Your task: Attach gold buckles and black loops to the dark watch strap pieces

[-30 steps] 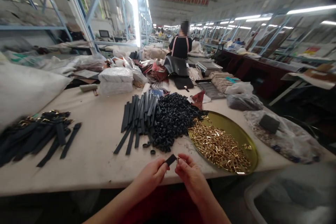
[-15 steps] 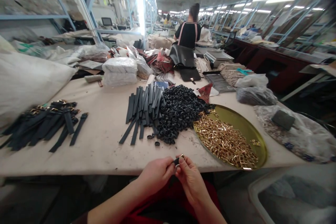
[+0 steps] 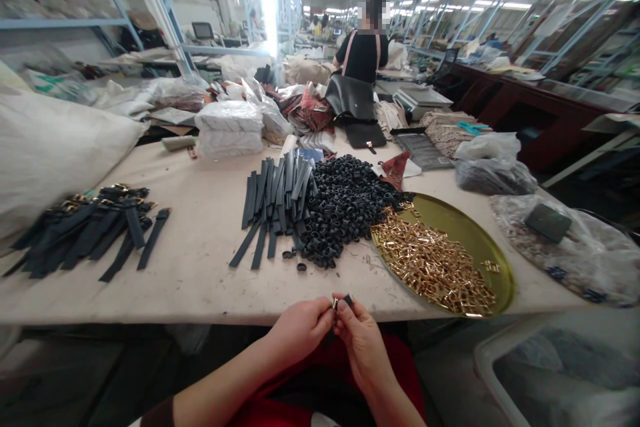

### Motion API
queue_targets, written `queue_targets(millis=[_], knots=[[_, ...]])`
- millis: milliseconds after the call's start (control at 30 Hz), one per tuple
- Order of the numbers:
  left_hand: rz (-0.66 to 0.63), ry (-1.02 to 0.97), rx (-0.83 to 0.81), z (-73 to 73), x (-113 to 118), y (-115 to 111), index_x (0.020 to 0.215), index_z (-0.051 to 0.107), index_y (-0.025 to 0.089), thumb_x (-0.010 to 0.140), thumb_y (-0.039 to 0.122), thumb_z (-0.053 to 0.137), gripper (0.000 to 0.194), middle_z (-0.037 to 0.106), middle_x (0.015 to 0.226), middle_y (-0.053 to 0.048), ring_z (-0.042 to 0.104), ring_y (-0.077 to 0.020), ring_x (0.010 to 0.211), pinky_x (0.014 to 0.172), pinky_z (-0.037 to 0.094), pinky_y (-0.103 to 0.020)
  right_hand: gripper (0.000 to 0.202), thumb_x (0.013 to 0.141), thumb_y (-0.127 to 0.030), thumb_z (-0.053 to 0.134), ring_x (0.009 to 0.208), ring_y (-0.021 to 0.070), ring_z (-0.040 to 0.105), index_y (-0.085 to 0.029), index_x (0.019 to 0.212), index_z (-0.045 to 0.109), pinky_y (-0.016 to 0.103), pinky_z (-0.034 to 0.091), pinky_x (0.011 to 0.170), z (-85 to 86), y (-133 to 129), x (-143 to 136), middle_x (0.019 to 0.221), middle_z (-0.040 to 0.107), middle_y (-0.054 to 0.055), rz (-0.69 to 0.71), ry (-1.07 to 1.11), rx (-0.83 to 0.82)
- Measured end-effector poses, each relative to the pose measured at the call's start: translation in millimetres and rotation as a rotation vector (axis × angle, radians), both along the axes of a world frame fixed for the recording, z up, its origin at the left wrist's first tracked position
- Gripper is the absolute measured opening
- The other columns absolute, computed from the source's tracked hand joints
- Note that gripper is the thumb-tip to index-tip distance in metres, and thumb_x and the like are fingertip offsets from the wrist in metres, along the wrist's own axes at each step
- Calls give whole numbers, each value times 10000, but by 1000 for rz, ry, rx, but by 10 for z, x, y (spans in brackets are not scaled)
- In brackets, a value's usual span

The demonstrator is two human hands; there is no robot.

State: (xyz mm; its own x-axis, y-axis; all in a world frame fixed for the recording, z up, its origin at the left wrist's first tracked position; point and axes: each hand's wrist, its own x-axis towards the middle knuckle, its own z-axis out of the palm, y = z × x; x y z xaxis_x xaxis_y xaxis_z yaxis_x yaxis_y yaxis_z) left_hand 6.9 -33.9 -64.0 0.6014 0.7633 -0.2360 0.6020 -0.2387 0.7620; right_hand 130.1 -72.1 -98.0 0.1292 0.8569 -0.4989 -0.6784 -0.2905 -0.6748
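At the table's front edge my two hands meet around a small dark strap [image 3: 347, 299] with a gold buckle [image 3: 335, 303]. My left hand [image 3: 303, 328] is closed, its thumb and fingers pinching at the buckle side. Thumb and forefinger of my right hand [image 3: 364, 340] are closed on the strap, whose short dark end sticks up above them. The rest of the strap is hidden by my fingers. Ahead lie a bundle of flat dark straps [image 3: 275, 193] and a heap of small black loops [image 3: 345, 200]. Gold buckles [image 3: 435, 263] fill much of a round golden tray [image 3: 463, 220] on the right.
Dark straps fitted with gold buckles [image 3: 95, 230] are piled at the left, beside a big white sack [image 3: 55, 153]. Plastic-wrapped packs [image 3: 230, 127] and a black bag [image 3: 353, 103] stand farther back. A person [image 3: 363, 53] faces away beyond the table. A pale bin [image 3: 487, 353] is below right.
The strap has turned in my fingers: the buckle now shows on the left-hand side and a dark strap end pokes up at my right hand. The view has shifted slightly.
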Motion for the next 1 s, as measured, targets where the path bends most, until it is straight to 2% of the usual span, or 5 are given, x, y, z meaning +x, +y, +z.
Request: queue_targets(millis=[167,567,733,867,1000], knots=[[59,-2,-63,19,20,-10,704,506,171,844,342,348,272,538,634,9,455,-117,580,522,291,-220,302,571,-302,755,486,14,448,-173,790,592,129,405,480,52,28,33,617,542,-72,-134,2,17],[131,-309,-565,16,-6,3,734,497,154,809,424,382,303,440,497,68,338,-47,351,358,245,-172,217,780,-396,517,517,80,446,-180,759,502,215,395,524,-41,-117,34,570,506,-50,99,-271,69],[188,-292,-554,-32,18,-34,691,475,160,781,393,411,257,503,576,50,378,-44,371,391,277,-184,187,773,-373,514,574,117,493,-185,775,511,253,410,571,-14,-153,53,633,535,-21,164,-626,130],[225,-170,-311,-22,-3,-88,611,449,173,767,340,431,228,440,512,60,389,-77,467,451,269,-201,114,731,-306,561,702,156,510,-192,733,553,284,416,667,-36,-188,104,739,558,18,149,-1051,324],[206,-156,-259,15,-78,-98,619,479,167,764,379,457,258,512,552,43,430,-94,532,489,290,-206,177,729,-357,564,593,127,476,-187,735,516,244,399,557,-8,-137,135,635,517,-20,276,-850,227]])
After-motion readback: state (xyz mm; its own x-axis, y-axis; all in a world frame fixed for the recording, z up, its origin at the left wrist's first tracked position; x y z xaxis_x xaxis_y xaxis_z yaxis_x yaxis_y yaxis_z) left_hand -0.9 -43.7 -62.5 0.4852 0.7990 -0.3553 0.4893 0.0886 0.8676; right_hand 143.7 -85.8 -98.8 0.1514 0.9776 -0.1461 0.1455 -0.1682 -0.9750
